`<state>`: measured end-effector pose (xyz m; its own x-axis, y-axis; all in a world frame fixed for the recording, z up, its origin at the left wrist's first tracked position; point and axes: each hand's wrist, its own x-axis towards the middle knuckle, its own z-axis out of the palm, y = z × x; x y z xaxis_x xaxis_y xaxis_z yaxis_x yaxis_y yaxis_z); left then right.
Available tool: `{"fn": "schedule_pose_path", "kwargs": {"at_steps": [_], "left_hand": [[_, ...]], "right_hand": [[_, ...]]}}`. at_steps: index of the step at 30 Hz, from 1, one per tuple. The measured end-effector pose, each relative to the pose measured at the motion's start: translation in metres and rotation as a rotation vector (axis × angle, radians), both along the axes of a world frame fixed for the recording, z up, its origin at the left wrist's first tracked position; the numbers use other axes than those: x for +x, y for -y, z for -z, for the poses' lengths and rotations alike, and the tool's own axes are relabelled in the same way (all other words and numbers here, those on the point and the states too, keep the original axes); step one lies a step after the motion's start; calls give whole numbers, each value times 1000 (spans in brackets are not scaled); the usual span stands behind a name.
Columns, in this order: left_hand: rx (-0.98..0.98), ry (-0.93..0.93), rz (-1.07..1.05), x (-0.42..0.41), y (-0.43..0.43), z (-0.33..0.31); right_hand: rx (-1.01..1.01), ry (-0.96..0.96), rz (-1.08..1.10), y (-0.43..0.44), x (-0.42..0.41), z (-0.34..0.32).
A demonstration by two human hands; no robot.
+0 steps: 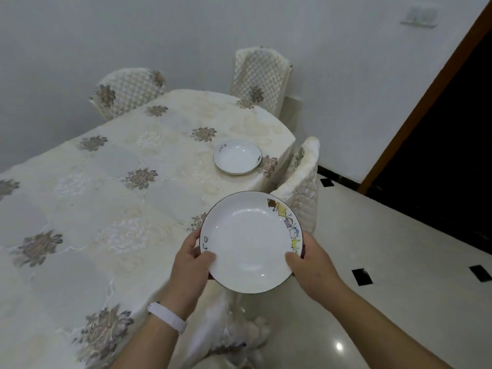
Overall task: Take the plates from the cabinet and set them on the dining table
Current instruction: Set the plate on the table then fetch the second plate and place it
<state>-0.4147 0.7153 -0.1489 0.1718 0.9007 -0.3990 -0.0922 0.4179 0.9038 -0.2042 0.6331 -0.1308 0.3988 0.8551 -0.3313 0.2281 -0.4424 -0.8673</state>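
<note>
Two hands on one plate. Left hand (190, 258) grips the left rim of the held plate (250, 241), thumb lying over the edge onto the white inner face; right hand (312, 262) does the same at the right rim, its grip clenched on the plate with the thumb on top. A white band (167, 316) sits on the left wrist. The held plate is white with a dark rim line, small cartoon figures along its right side and lettering at the left; it hangs tilted above the near right edge of the worktop (93, 203), apart from the cloth.

Plates counted: two. The second plate (237, 157) lies flat on the worktop farther off, near the far right corner.

Chairs counted: three, all in quilted covers: far left chair (127, 91), far right chair (262, 75), and near chair (303, 182) just right of the worktop.
</note>
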Motion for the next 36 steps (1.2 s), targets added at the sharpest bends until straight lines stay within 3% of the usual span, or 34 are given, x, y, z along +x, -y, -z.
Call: {"fn": "schedule_pose_path", "kwargs": {"at_steps": [9, 17, 28, 36], "left_hand": [[44, -60, -63, -28, -91, 2], [51, -117, -288, -98, -105, 16], [-68, -228, -648, -169, -105, 61], [-204, -378, -716, -182, -110, 99]], "right_hand": [[-7, 50, -104, -114, -20, 1], [-48, 113, -391, -187, -77, 14], [-135, 221, -753, -271, -160, 67], [-226, 245, -959, -316, -198, 117]]}}
